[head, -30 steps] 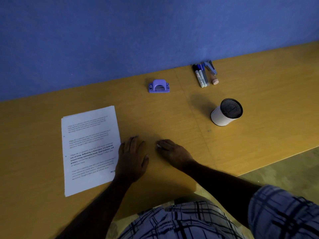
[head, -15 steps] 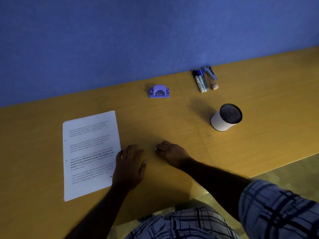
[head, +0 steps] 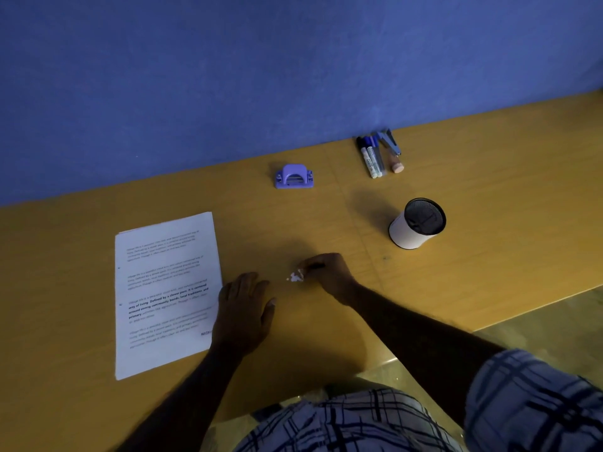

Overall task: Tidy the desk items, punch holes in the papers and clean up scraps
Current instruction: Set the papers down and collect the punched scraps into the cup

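While the left hand (head: 243, 308) lies flat and open on the desk (head: 489, 243), its palm down and its outer edge overlapping the right margin of the papers (head: 164, 288), the right hand (head: 326, 274) sits curled just beside it, fingertips drawn together over a small cluster of white scraps (head: 296, 276). Whether those fingers have any scrap pinched between them cannot be told; the tips are dark and bunched.

A second ago the two hands lay closer together and almost no white showed at the right fingertips. Now the left hand has slid back toward the papers and the scraps stand out as a little heap — a sign, it seems, that the loose bits have been swept into one spot.

That would put the task in its last part. The stack of papers lies squared at the left, with small dark marks along its left margin that may be the punched holes. The purple hole punch (head: 293, 176) stands by the blue wall (head: 261, 76), well apart from the hands, and the markers (head: 370, 156) lie in a neat row with a stapler (head: 390, 143) farther right. The pen cup (head: 416, 225), with its dark mesh inside, stands apart from them.

What appears left is lifting the heap off the desk — light, tiny pieces that could scatter with a careless brush of the palm.
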`<action>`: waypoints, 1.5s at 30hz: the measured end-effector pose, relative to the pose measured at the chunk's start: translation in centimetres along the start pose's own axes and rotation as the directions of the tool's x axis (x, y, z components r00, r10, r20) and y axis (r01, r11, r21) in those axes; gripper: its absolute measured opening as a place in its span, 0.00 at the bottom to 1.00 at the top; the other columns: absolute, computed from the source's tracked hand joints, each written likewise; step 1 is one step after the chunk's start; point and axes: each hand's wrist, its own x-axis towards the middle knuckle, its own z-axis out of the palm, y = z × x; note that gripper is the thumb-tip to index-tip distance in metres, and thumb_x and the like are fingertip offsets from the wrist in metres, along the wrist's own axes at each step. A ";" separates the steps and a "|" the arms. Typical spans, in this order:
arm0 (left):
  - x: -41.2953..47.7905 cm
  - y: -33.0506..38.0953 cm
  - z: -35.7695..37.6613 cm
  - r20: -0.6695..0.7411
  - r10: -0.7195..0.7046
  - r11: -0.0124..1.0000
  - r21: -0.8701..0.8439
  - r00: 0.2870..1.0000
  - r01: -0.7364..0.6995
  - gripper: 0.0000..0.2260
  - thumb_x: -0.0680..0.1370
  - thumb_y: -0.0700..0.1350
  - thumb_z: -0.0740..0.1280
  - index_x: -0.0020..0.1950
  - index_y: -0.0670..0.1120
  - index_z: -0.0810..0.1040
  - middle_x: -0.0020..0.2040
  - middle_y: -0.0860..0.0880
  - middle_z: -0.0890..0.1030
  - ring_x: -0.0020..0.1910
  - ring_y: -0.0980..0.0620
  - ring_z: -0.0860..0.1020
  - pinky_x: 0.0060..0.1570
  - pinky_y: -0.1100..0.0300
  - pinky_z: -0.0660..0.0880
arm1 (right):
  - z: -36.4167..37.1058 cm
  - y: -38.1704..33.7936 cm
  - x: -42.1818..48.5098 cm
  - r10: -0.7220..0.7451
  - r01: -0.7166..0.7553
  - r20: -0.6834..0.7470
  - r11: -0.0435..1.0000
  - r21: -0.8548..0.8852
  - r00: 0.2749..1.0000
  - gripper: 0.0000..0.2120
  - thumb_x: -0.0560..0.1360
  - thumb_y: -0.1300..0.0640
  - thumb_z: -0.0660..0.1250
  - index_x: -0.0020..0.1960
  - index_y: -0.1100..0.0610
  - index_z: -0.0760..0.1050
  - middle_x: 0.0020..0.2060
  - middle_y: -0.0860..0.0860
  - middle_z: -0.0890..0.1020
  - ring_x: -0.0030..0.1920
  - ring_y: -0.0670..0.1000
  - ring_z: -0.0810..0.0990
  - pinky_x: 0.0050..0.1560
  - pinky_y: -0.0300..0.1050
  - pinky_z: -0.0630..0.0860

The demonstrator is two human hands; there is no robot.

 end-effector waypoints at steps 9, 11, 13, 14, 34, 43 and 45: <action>2.3 2.8 -0.5 0.037 0.045 0.999 -0.012 0.998 -0.044 0.23 0.78 0.56 0.52 0.63 0.46 0.76 0.64 0.43 0.76 0.64 0.41 0.74 0.61 0.44 0.70 | -4.1 -2.4 -2.3 0.119 -0.361 0.346 0.463 0.810 0.930 0.10 0.79 0.70 0.58 0.52 0.63 0.76 0.43 0.54 0.79 0.45 0.49 0.79 0.48 0.36 0.79; 3.1 3.5 -0.6 0.040 0.064 0.998 -0.005 0.997 -0.064 0.22 0.78 0.56 0.53 0.63 0.46 0.77 0.63 0.43 0.77 0.63 0.41 0.74 0.61 0.44 0.70 | -5.7 -3.0 -2.2 0.062 -0.349 0.354 0.398 0.849 0.933 0.10 0.78 0.70 0.58 0.51 0.63 0.77 0.42 0.55 0.80 0.43 0.49 0.81 0.44 0.35 0.80; 3.9 4.3 -0.6 0.028 0.073 0.997 -0.013 0.997 -0.073 0.22 0.78 0.56 0.53 0.62 0.46 0.77 0.62 0.43 0.77 0.62 0.42 0.75 0.60 0.44 0.71 | -7.9 -3.6 -2.1 -0.010 -0.320 0.345 0.347 0.881 0.939 0.11 0.76 0.71 0.60 0.49 0.63 0.80 0.41 0.55 0.81 0.41 0.49 0.82 0.42 0.36 0.80; 4.4 4.8 -0.6 0.025 0.078 0.997 -0.017 0.997 -0.077 0.22 0.77 0.55 0.54 0.61 0.46 0.78 0.61 0.43 0.78 0.62 0.42 0.76 0.60 0.44 0.72 | -9.2 -3.9 -2.0 -0.040 -0.296 0.328 0.337 0.894 0.944 0.11 0.74 0.70 0.61 0.47 0.63 0.81 0.41 0.55 0.82 0.41 0.49 0.83 0.42 0.36 0.80; 8.3 10.3 0.0 0.054 0.089 0.996 0.016 0.995 -0.090 0.25 0.78 0.59 0.52 0.58 0.45 0.79 0.57 0.43 0.80 0.57 0.41 0.79 0.56 0.44 0.73 | -26.5 -4.3 0.0 -0.428 0.234 -0.238 0.791 -0.565 0.872 0.09 0.73 0.68 0.68 0.49 0.60 0.84 0.45 0.51 0.85 0.44 0.46 0.80 0.40 0.27 0.70; 6.3 7.8 -0.6 0.031 -0.007 1.000 -0.011 1.000 0.007 0.28 0.79 0.62 0.48 0.60 0.44 0.79 0.60 0.43 0.79 0.59 0.40 0.77 0.58 0.43 0.71 | -26.6 -4.5 0.1 -0.501 0.319 -0.121 0.701 -0.638 0.857 0.11 0.72 0.70 0.66 0.49 0.59 0.82 0.45 0.53 0.84 0.45 0.49 0.81 0.39 0.32 0.72; 5.6 7.2 -0.8 0.008 -0.024 1.000 -0.013 1.000 0.024 0.26 0.79 0.60 0.51 0.59 0.44 0.79 0.59 0.42 0.79 0.59 0.39 0.77 0.57 0.42 0.71 | -26.7 -4.5 0.0 -0.483 0.313 -0.105 0.702 -0.640 0.869 0.13 0.72 0.72 0.64 0.49 0.59 0.82 0.45 0.53 0.85 0.46 0.49 0.82 0.39 0.34 0.73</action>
